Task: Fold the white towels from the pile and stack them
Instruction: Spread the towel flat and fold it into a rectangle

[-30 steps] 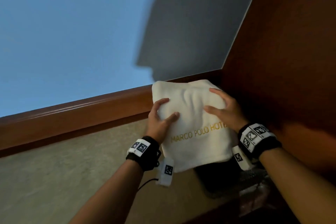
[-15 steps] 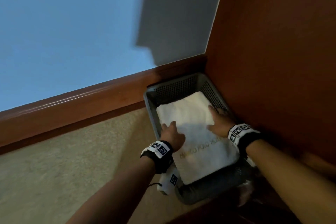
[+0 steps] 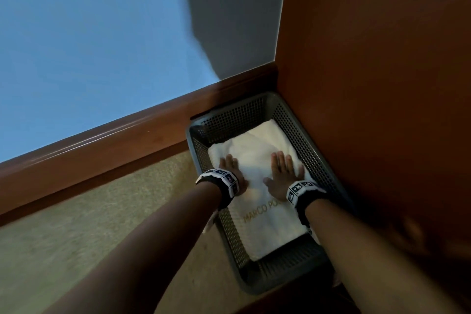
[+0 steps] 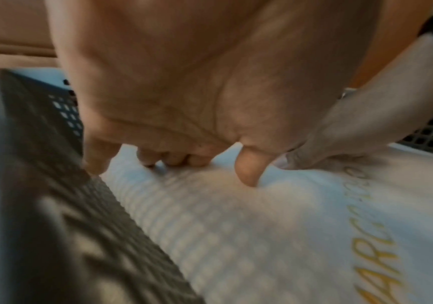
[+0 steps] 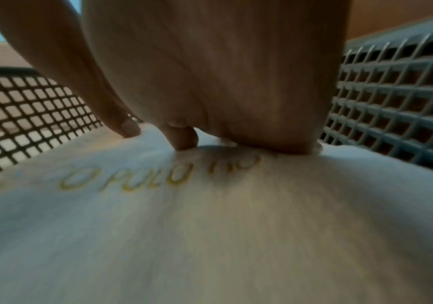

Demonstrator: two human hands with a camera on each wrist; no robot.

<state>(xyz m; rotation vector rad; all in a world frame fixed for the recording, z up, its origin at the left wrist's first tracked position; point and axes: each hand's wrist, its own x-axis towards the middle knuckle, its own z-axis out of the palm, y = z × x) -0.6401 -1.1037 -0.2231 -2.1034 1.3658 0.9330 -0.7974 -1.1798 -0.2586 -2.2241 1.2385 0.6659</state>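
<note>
Head view shows us the folded white towel (image 3: 257, 160) lying inside the grey mesh basket (image 3: 229, 234), which sits on the carpet (image 3: 107, 232) in the corner between the wooden skirting board (image 3: 114, 145) and the brown wooden panel (image 3: 382, 84). The gold lettering on the towel faces up and runs across its near half.

Our left hand (image 3: 233, 169) lies flat on the towel's left side, close to the basket wall, and our right hand (image 3: 284, 174) lies flat on its right side. Neither grips anything: the fingers are spread and straight, palms down on the cloth. In the left wrist view the fingertips (image 4: 174, 159) and thumb dent the pile, and in the right wrist view the heel of the palm sinks into it just beyond the lettering.

We judge this to be the setting-down and smoothing of a folded towel. To do it well, we should press evenly with both palms so the layers settle flat, keep the edges square to the basket walls, and lift both hands straight up so the top fold is not dragged open.

Counting: one towel that we can see, though whether others lie beneath it we cannot tell; one basket; two hands; two marked wristbands, one on each wrist. No pile of unfolded towels is in view.
</note>
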